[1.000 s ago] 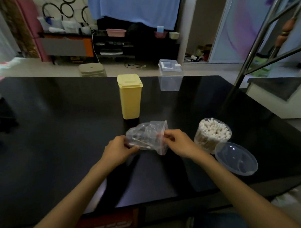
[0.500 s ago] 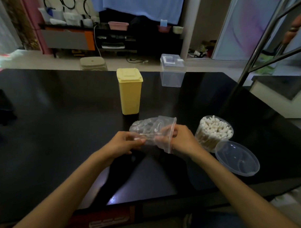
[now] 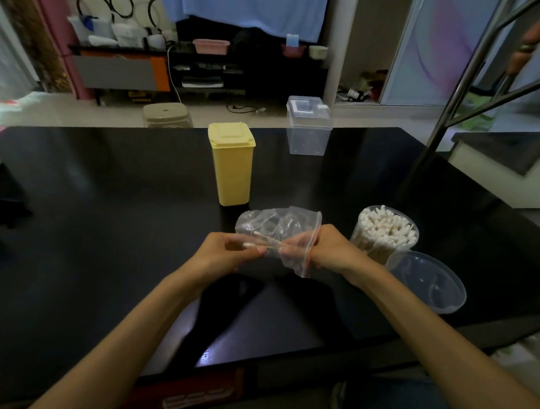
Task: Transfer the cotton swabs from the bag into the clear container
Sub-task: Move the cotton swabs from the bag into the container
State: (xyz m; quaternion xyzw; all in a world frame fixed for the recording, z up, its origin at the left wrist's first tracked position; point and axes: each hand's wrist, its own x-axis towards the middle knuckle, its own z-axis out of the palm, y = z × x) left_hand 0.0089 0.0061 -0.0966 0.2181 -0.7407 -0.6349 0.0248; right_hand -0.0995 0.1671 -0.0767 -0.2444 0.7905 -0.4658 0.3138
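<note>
A crumpled clear zip bag hangs above the black table, its mouth turned to the right. My left hand pinches the bag from outside, near a couple of cotton swabs that lie inside. The fingers of my right hand reach into the bag's mouth and pinch at the swabs through the plastic. To the right stands the round clear container, packed with upright cotton swabs. Its clear lid lies just in front of it.
A yellow lidded bin stands behind the bag. A clear lidded box sits at the table's far edge. A metal stair rail rises at the right, and the table's near edge runs below my forearms.
Both hands have lifted the bag slightly. My right fingers have gone deeper into its mouth, and my left fingers now pinch nearer the swabs.
</note>
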